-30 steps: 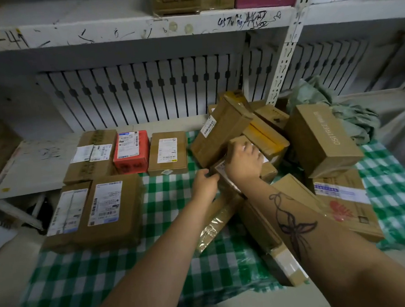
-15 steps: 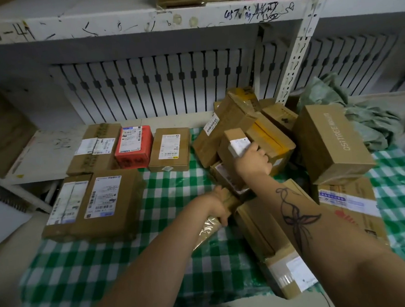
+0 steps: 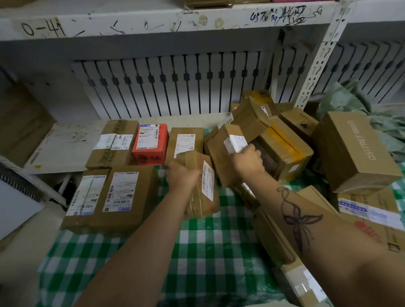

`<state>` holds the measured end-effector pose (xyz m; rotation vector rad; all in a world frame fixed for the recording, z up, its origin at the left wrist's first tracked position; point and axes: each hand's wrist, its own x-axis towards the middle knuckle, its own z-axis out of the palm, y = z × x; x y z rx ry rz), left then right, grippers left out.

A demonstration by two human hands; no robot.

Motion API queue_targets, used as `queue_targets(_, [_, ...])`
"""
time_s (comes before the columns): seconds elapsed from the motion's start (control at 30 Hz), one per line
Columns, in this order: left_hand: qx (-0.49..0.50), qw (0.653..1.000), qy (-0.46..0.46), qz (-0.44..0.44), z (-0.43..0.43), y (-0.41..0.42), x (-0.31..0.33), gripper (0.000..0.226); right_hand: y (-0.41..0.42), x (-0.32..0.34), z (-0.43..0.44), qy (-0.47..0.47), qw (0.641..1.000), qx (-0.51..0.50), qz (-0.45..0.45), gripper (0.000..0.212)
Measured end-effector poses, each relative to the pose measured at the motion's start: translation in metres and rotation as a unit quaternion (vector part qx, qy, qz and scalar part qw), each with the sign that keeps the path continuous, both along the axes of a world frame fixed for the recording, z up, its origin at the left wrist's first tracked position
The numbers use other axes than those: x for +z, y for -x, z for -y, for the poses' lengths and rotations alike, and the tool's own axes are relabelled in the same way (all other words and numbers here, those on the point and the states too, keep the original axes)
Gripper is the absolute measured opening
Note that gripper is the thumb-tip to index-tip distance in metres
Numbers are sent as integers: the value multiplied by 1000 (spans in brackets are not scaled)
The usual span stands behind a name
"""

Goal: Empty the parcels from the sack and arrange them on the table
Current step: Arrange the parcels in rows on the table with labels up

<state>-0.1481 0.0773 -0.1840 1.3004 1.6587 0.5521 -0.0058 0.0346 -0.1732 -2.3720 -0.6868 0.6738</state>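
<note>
My left hand (image 3: 182, 176) grips a flat taped parcel (image 3: 203, 196) with a white label, lifted above the green checked tablecloth (image 3: 203, 260). My right hand (image 3: 248, 159) holds a small brown box (image 3: 222, 152) with a white label, raised against the heap of parcels (image 3: 279, 146) at the right. Arranged parcels lie at the left: a red box (image 3: 150, 144), a brown box (image 3: 186, 142) beside it, another brown box (image 3: 114, 147) and two large labelled boxes (image 3: 111, 197) in front. The green sack (image 3: 389, 127) lies crumpled at the far right.
A large brown box (image 3: 355, 151) sits on a labelled box (image 3: 376, 218) at the right. A long carton (image 3: 286, 255) lies under my right forearm. A white shelf (image 3: 141, 21) with boxes runs overhead; a slotted post (image 3: 319, 58) stands behind the heap.
My left hand has lifted the flat taped parcel off the cloth and carried it left and up. My right hand has raised the small box slightly against the heap.
</note>
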Motion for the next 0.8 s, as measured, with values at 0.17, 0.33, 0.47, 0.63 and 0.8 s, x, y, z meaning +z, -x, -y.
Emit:
queue_targets(0.17, [3,1000,-3,14,-16,29,0,35,15,-8,-15,-7,996,-10,-91,59])
queue_targets(0.33, [-61,996,-17,-70,-28,52,-11,32,29,-23,-19,85,987,78,-115,48])
queue_targets(0.47, [-109,986,-20,-121,-31,60,-25,41,43,-35,-19,108,983,49,-140,60])
queue_targets(0.63, [-152,975,-82,-139,-33,66,-50,36,42,-51,-20,103,984,8,-145,55])
queue_targets(0.8, [-257,930,-42,-260,-18,63,-65,33,41,-54,-18,102,979,-37,-173,58])
